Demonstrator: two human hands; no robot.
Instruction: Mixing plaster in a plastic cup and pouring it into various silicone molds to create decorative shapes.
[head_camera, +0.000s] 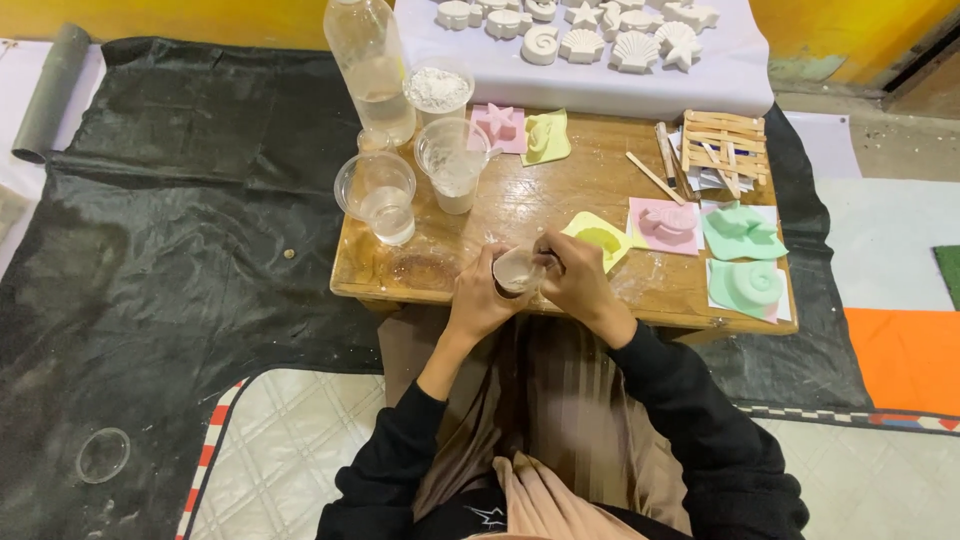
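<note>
My left hand (481, 296) wraps around a small clear cup (516, 271) of white paste at the near edge of the low wooden table (560, 200). My right hand (574, 276) is closed on a thin stirring stick whose end dips into that cup; most of the stick is hidden by my fingers. A yellow shell mould (601, 238) lies just right of my right hand. Beyond it lie a pink mould (665, 224) and two green moulds (741, 230), (747, 287).
At the table's back left stand a plastic bottle (371, 65), a cup of white powder (438, 92), two clear cups (377, 193), (454, 160), and pink and yellow moulds (498, 126). Wooden sticks (722, 146) lie at the back right. White plaster casts (585, 30) rest on a sheet behind.
</note>
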